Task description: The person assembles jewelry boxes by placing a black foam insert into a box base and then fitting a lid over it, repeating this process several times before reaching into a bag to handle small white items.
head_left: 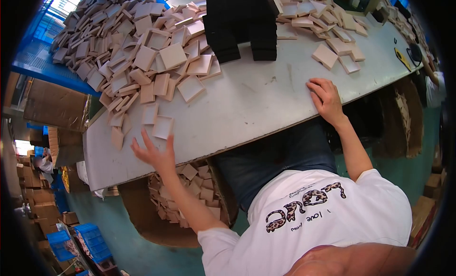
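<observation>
My left hand (156,155) is over the left part of the table, fingers spread, holding nothing. Just beyond its fingertips lies a small shallow pale box (163,127), with another pale piece (149,113) behind it. My right hand (326,98) rests near the table's front edge, fingers loosely bent and nothing visible in them. Beyond it are several loose pale boxes (325,56). A stack of black foam-like pieces (241,24) stands at the back middle, between two heaps of boxes.
A large heap of pale boxes (137,52) covers the table's back left, beside a blue crate (45,69). Below the table sits a carton (137,223) of similar pieces. A yellow-handled tool (402,59) lies at the right. Other people (45,164) are in the background.
</observation>
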Available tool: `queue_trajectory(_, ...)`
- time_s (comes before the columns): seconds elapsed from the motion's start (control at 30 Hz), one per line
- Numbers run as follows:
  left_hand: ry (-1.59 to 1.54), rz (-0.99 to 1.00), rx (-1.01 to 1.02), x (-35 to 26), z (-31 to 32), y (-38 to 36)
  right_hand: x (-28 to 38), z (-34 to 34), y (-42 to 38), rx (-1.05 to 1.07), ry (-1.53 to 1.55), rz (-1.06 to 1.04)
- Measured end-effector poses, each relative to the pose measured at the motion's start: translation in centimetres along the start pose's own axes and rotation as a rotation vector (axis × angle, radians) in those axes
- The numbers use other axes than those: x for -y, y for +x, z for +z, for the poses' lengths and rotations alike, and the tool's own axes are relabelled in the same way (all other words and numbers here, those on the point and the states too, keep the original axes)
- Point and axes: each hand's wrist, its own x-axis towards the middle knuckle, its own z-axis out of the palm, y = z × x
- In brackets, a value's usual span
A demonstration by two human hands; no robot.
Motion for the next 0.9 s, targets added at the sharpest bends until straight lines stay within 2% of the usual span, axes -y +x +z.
queue_trajectory(0.07,-0.005,-0.021,-0.007,3.4,6.2,3.8,0.1,0.0,0.0,0.001,0.002,0.001)
queue_trajectory(0.13,-0.092,-0.073,0.084,3.6,9.9,6.8,0.2,0.0,0.0,-0.003,0.000,0.007)
queue_trajectory(0.23,-0.076,-0.067,0.361,0.2,11.3,9.1,0.3,0.0,0.0,0.001,-0.003,0.031)
queue_trajectory(0.33,-0.039,-0.032,0.456,-4.4,10.3,8.6,0.7,-0.1,0.3,0.011,-0.008,0.042)
queue_trajectory(0.47,-0.162,0.107,0.442,-7.7,9.6,5.0,-0.2,0.5,1.1,-0.006,0.090,-0.016)
queue_trajectory(0.53,-0.217,0.176,0.452,-9.1,8.8,3.7,0.4,0.5,3.5,-0.031,0.196,-0.030)
queue_trajectory(0.63,-0.420,0.150,0.460,-10.2,8.3,2.9,0.8,1.0,8.4,-0.077,0.286,-0.086)
queue_trajectory(0.77,-0.618,0.162,0.302,-14.5,3.3,2.9,2.1,2.6,15.4,-0.145,0.282,-0.147)
queue_trajectory(0.83,-0.711,0.226,0.279,-18.2,1.1,1.2,1.6,4.2,17.4,-0.030,0.214,-0.098)
queue_trajectory(0.9,-0.836,0.275,0.401,-21.8,0.9,-1.8,0.4,5.7,18.9,0.081,0.231,-0.041)
